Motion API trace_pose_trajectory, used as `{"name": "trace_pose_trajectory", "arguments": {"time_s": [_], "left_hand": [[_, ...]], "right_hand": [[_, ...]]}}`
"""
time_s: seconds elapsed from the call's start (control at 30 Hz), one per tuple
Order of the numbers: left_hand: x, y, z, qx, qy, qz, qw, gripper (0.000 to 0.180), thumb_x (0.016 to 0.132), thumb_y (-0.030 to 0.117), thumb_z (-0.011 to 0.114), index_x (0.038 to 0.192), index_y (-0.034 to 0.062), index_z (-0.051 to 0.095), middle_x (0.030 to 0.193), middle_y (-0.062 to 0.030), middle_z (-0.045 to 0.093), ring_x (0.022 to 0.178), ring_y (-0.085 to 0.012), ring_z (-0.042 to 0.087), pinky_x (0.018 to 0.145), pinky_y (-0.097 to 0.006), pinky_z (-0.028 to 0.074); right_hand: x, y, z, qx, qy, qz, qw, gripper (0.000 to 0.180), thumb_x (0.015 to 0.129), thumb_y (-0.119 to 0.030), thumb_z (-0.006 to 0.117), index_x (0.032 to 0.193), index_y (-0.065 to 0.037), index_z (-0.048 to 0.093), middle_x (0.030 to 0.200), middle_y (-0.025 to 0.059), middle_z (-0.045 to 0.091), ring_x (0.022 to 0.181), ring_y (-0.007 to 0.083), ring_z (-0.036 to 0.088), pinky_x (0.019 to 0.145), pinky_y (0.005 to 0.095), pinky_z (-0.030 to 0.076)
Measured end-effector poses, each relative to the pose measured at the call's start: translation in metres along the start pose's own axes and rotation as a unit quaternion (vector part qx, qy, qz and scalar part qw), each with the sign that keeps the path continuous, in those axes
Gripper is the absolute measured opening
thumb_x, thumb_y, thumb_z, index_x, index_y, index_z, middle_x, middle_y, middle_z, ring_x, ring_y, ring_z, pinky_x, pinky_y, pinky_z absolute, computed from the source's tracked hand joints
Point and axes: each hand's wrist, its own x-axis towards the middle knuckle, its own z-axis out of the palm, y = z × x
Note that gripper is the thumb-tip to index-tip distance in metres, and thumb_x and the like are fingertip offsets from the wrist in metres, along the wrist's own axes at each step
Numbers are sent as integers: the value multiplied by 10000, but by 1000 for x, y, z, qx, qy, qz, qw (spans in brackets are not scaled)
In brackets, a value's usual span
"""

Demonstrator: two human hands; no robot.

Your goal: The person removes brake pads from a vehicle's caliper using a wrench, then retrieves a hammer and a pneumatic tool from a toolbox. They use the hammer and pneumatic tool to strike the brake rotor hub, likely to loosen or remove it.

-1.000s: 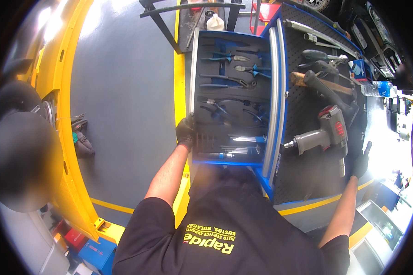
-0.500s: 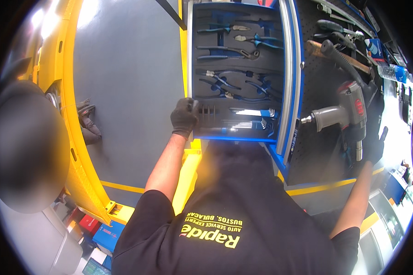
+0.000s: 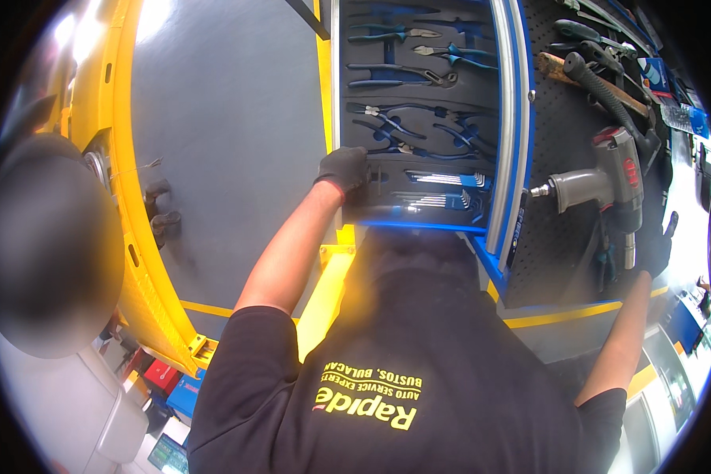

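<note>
My left hand (image 3: 344,171), in a dark glove, is at the left edge of a pulled-out blue tool drawer (image 3: 419,227). Its fingers are curled down over the foam slots at the near left corner; what they grip, if anything, is hidden. Beside it lie two hex key sets (image 3: 442,179) with blue holders. Farther up the foam are slip-joint pliers (image 3: 407,77), blue-handled pliers (image 3: 454,54) and several other pliers. My right hand (image 3: 654,243), gloved too, rests on the right side of the cabinet top, one finger or thumb apart, near a grey impact wrench (image 3: 600,186).
The perforated black cabinet top also bears a hammer (image 3: 557,69), a ratchet (image 3: 581,31) and a water bottle (image 3: 683,120). A yellow lift frame (image 3: 118,158) runs along the left. Another person's blurred head (image 3: 51,253) is at far left.
My left hand has moved right, from the drawer's left edge to over its foam slots. The view has shifted slightly. My right hand stays by the impact wrench.
</note>
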Motion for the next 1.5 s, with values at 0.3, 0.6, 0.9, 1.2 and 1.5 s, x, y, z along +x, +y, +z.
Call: {"name": "trace_pose_trajectory", "arguments": {"time_s": [0.3, 0.6, 0.9, 1.2, 1.5], "left_hand": [[4, 29, 11, -50, 2, -158, 986, 244, 834, 231, 636, 996, 71, 722, 1048, -168, 701, 1026, -327, 667, 849, -413, 541], [-21, 49, 18, -73, 97, -217, 969, 319, 814, 307, 676, 1018, 69, 619, 956, -167, 699, 943, -330, 680, 808, -423, 539], [-41, -9, -12, -506, 61, -106, 854, 259, 802, 176, 754, 901, 46, 553, 818, -85, 657, 748, -198, 657, 680, -334, 530], [-67, -6, -62, -666, 107, -17, 738, 221, 850, 126, 726, 943, 19, 557, 758, -38, 617, 662, -100, 595, 611, -226, 480], [-26, -57, 62, -689, 183, -78, 697, 144, 985, 188, 537, 1039, 56, 558, 779, 14, 551, 610, -49, 481, 533, -204, 415]], "right_hand": [[-6, -16, -19, 38, -23, 53, 998, 559, 1003, -301, 429, 1521, -352, 224, 771, 179, 648, 679, 322, 641, 633, 453, 464], [0, 27, 20, -21, 4, -36, 999, 532, 1004, -377, 417, 1509, -366, 248, 819, 180, 663, 753, 336, 661, 698, 452, 485], [-5, 7, 2, 11, -13, 18, 1000, 537, 1014, -348, 422, 1511, -375, 220, 763, 161, 635, 718, 304, 655, 700, 447, 480], [4, 29, 31, -38, 30, -66, 997, 552, 1017, -364, 410, 1515, -379, 172, 783, 183, 637, 713, 362, 645, 670, 483, 479], [5, 14, 11, 7, -13, -14, 1000, 553, 1019, -350, 410, 1513, -389, 163, 823, 197, 639, 763, 362, 647, 697, 486, 479]]}}
